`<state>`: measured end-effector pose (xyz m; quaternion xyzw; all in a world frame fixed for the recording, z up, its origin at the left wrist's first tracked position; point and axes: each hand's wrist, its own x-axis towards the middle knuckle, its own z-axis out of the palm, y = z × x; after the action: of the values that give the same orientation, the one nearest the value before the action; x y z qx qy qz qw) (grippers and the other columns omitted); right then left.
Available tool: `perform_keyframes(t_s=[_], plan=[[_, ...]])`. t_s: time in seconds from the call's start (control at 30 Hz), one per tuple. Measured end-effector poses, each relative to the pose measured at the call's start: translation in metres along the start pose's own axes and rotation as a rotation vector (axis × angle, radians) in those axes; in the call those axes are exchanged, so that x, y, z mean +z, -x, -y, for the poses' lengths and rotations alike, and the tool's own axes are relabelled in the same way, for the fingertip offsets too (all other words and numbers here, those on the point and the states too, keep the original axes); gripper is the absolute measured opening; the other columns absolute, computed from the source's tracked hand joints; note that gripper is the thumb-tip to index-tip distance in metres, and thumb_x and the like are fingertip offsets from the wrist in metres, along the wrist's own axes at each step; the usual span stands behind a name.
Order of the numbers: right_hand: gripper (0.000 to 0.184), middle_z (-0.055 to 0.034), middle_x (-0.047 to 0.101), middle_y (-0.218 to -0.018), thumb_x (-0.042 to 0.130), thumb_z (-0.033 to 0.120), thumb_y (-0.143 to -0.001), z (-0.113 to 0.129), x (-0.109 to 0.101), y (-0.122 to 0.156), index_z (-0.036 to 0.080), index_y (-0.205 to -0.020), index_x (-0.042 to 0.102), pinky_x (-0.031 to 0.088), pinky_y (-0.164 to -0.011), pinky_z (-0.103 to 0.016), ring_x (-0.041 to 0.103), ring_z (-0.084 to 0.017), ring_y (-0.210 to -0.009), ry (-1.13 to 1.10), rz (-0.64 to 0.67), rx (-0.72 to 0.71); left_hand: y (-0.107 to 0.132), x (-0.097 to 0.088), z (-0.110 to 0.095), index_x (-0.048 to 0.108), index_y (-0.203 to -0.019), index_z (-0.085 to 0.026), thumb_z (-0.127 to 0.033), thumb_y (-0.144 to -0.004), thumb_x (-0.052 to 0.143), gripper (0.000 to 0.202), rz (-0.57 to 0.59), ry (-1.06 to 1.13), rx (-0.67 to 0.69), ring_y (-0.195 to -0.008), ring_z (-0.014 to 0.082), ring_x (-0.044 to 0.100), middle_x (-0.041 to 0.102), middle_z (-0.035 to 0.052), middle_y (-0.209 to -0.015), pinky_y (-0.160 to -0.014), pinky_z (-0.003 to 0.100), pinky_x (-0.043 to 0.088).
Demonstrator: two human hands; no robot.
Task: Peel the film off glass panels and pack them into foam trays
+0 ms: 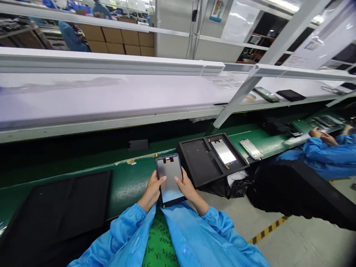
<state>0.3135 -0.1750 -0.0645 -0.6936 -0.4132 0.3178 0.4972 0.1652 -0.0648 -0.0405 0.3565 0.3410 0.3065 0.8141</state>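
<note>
Between my two hands I hold a tablet screen panel (pixel 171 180), its silvery back facing up and a black frame around it. My left hand (pixel 152 188) grips its left edge, thumb lying on the silver surface. On the opposite edge, my right hand (pixel 187 185) holds it the same way. The fingers underneath are hidden. Just right of the panel is a black foam tray (pixel 197 163) with two compartments. A second screen panel (pixel 224 151) lies in its right compartment.
A black mat (pixel 69 207) lies on the green bench (pixel 129 185) to my left. Another panel (pixel 250 149) rests right of the tray. A co-worker's hands (pixel 322 136) are at the far right. A slanted white post (pixel 239 96) and a raised white shelf (pixel 111 96) stand ahead.
</note>
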Motion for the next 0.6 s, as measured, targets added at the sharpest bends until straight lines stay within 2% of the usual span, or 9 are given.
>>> perform_keyframes(t_s=[0.1, 0.2, 0.27, 0.3, 0.37, 0.43, 0.5, 0.6], plan=[[0.072, -0.0137, 0.062, -0.141, 0.053, 0.052, -0.095, -0.013, -0.035, 0.001, 0.02, -0.156, 0.035, 0.044, -0.112, -0.049, 0.058, -0.029, -0.129, 0.049, -0.198, 0.045, -0.022, 0.043, 0.009, 0.06, -0.106, -0.021, -0.033, -0.059, 0.088, 0.056, 0.036, -0.052, 0.035, -0.097, 0.0247, 0.073, 0.077, 0.0062, -0.104, -0.091, 0.039, 0.057], [0.066, -0.0165, 0.063, -0.139, 0.055, 0.048, -0.091, -0.026, -0.084, -0.009, 0.016, -0.148, 0.047, 0.046, -0.111, -0.047, 0.06, -0.03, -0.127, 0.115, -0.326, 0.037, -0.044, 0.087, 0.023, 0.06, -0.107, -0.02, -0.039, -0.068, 0.081, 0.048, 0.131, -0.144, 0.04, -0.106, 0.0273, 0.071, 0.076, 0.0112, -0.112, -0.095, 0.042, 0.056], [0.064, -0.0161, 0.063, -0.139, 0.057, 0.044, -0.089, -0.036, -0.119, -0.02, 0.015, -0.146, 0.05, 0.046, -0.111, -0.047, 0.06, -0.03, -0.127, 0.168, -0.355, 0.048, -0.057, 0.105, 0.031, 0.06, -0.11, -0.02, -0.042, -0.075, 0.075, 0.044, 0.18, -0.189, 0.01, -0.114, 0.0297, 0.069, 0.073, 0.0151, -0.122, -0.096, 0.044, 0.056], [0.063, -0.0157, 0.063, -0.139, 0.057, 0.041, -0.088, -0.041, -0.136, -0.027, 0.015, -0.145, 0.051, 0.046, -0.111, -0.046, 0.061, -0.029, -0.126, 0.202, -0.364, 0.063, -0.063, 0.109, 0.034, 0.06, -0.113, -0.02, -0.042, -0.079, 0.072, 0.042, 0.184, -0.208, 0.006, -0.119, 0.0301, 0.067, 0.071, 0.0165, -0.128, -0.097, 0.044, 0.056], [0.062, -0.0153, 0.065, -0.137, 0.059, 0.037, -0.087, -0.051, -0.165, -0.041, 0.015, -0.145, 0.053, 0.045, -0.111, -0.047, 0.061, -0.029, -0.126, 0.287, -0.375, 0.119, -0.073, 0.103, 0.038, 0.059, -0.118, -0.022, -0.041, -0.082, 0.068, 0.041, 0.154, -0.271, 0.04, -0.126, 0.0284, 0.064, 0.065, 0.0169, -0.138, -0.099, 0.042, 0.055], [0.061, -0.0158, 0.066, -0.135, 0.059, 0.034, -0.087, -0.06, -0.184, -0.054, 0.014, -0.145, 0.053, 0.045, -0.11, -0.047, 0.062, -0.03, -0.124, 0.363, -0.354, 0.179, -0.081, 0.082, 0.04, 0.06, -0.119, -0.023, -0.041, -0.084, 0.065, 0.04, 0.1, -0.357, 0.092, -0.126, 0.0262, 0.064, 0.063, 0.0162, -0.14, -0.1, 0.039, 0.055], [0.06, -0.0162, 0.068, -0.133, 0.057, 0.031, -0.089, -0.066, -0.195, -0.065, 0.012, -0.145, 0.052, 0.048, -0.106, -0.044, 0.064, -0.029, -0.121, 0.408, -0.295, 0.214, -0.087, 0.05, 0.039, 0.061, -0.114, -0.022, -0.043, -0.084, 0.062, 0.037, 0.037, -0.425, 0.117, -0.121, 0.0257, 0.068, 0.066, 0.0162, -0.134, -0.099, 0.039, 0.056], [0.057, -0.0154, 0.069, -0.131, 0.054, 0.03, -0.093, -0.069, -0.198, -0.077, 0.012, -0.147, 0.051, 0.05, -0.102, -0.039, 0.066, -0.027, -0.119, 0.494, -0.216, 0.218, -0.098, -0.004, 0.034, 0.062, -0.107, -0.02, -0.046, -0.085, 0.057, 0.035, -0.083, -0.513, 0.113, -0.114, 0.026, 0.07, 0.069, 0.0155, -0.126, -0.097, 0.041, 0.057]])
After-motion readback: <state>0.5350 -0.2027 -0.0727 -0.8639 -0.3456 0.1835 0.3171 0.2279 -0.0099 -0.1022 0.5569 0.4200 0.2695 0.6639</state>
